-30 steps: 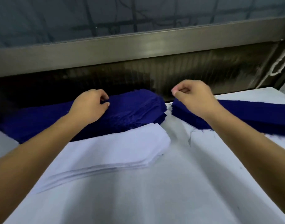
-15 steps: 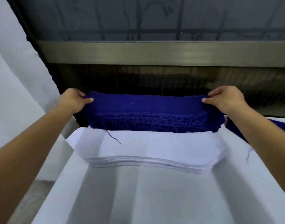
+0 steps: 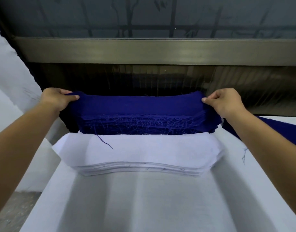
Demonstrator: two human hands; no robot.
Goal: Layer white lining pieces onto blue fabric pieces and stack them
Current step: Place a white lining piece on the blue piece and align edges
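Indoors, white table (image 3: 160,206), blue stack (image 3: 138,111) gripped, window (image 3: 143,17) behind

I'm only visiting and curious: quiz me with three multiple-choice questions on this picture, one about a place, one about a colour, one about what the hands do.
1. Where is the white lining stack relative to the blue fabric stack? A) nearer the person B) behind it C) on top
2. Colour of the loose thread on the lining? A) red B) dark blue C) yellow
3. The left hand and right hand are: A) lying flat B) pinching the blue stack's ends C) holding scissors
Answers: A, white lies in front of blue; B, it matches the fabric; B, thumbs and fingers clamp each end.
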